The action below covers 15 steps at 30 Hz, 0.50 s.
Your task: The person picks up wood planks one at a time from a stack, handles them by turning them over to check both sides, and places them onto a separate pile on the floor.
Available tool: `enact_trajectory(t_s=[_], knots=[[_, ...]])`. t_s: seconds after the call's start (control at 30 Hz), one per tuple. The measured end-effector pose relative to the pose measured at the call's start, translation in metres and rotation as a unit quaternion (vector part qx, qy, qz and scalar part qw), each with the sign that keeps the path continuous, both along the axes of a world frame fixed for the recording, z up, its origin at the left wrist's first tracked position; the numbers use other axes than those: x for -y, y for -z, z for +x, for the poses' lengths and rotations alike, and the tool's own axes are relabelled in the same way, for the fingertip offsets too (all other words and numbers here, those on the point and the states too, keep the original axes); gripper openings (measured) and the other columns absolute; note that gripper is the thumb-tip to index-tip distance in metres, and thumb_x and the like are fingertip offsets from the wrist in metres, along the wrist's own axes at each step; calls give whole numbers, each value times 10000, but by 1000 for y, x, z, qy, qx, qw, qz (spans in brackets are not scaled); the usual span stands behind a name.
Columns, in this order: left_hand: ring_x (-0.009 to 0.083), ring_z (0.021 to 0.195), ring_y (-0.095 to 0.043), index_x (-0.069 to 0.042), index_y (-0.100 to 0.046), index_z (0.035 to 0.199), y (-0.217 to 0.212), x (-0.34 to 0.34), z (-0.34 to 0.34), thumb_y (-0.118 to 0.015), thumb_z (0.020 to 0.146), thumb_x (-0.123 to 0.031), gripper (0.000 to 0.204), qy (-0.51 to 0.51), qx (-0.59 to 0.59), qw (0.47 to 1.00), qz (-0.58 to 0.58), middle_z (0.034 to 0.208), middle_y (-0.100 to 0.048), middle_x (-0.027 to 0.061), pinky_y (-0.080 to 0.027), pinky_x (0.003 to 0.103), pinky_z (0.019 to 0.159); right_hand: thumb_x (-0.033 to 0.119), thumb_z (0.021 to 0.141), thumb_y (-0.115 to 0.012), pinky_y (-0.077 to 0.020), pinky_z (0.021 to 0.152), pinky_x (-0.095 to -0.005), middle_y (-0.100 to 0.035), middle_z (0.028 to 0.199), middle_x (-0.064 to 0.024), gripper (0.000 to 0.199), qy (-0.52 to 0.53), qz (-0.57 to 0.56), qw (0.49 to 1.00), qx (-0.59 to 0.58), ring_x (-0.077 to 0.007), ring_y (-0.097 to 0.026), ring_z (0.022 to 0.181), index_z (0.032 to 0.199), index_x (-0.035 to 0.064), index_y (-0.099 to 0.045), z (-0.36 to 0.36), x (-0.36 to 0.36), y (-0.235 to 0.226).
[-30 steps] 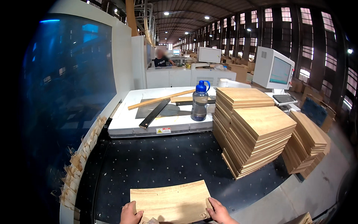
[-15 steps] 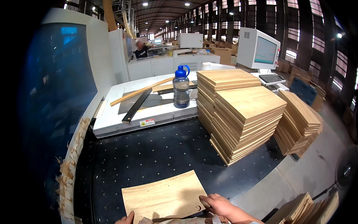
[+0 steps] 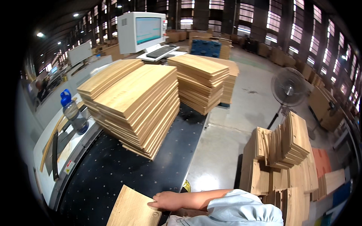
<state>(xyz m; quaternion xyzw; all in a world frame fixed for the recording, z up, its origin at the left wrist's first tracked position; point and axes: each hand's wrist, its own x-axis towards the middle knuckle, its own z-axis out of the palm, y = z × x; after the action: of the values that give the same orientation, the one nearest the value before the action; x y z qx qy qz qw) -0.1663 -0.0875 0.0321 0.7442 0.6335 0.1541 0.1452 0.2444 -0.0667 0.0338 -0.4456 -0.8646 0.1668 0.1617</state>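
1. Stretching across the lower left is a black work table (image 3: 113,169), its top dotted with small pale points.
2. On the table stand stacks of pale wooden boards (image 3: 139,101), two tall piles overlapping, with the upper boards fanned out slightly toward the near edge.
3. A second stack of boards (image 3: 200,81) sits farther along the table, toward the back right.
4. On the concrete floor (image 3: 226,124) to the right, a loose heap of board pieces (image 3: 286,150) stands partly on edge, leaning at mixed angles.
5. A standing fan (image 3: 288,88) is on the floor behind that heap.
6. A white monitor (image 3: 145,30) with a keyboard (image 3: 160,51) sits at the far end of the table.
7. A single wooden board (image 3: 132,209) lies flat on the near end of the table, its corner pointing away from the person.
8. One hand (image 3: 166,199), reaching in from the right on a light blue sleeve, lies flat with fingers extended on the board's right edge; which hand it is I cannot tell, and it grips nothing visibly.
9. A clear bottle (image 3: 73,113) with a blue cap stands upright on the white bench at left.
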Motion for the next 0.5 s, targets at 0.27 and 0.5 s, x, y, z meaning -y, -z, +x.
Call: enact_trajectory(t_s=[0.27, 0.5], knots=[[370, 976, -594, -133, -251, 1430, 1, -30, 21, -563, 824, -265, 694, 46, -11, 999, 4, 1130, -554, 250, -466, 435, 819, 138, 777, -544, -466, 673, -384, -519, 870, -145, 472, -14, 53, 998, -3, -311, -551, 825, 1235, 63, -462, -2, -4, 17], [372, 964, -596, -129, -262, 1425, -2, -42, 27, -563, 822, -261, 687, 64, -15, 998, 16, 1113, -561, 247, -468, 433, 808, 130, 758, -560, -464, 709, -397, -528, 938, -156, 531, -47, 6, 996, 82, -322, -550, 888, 1274, 90, -439, -4, -20, 1]])
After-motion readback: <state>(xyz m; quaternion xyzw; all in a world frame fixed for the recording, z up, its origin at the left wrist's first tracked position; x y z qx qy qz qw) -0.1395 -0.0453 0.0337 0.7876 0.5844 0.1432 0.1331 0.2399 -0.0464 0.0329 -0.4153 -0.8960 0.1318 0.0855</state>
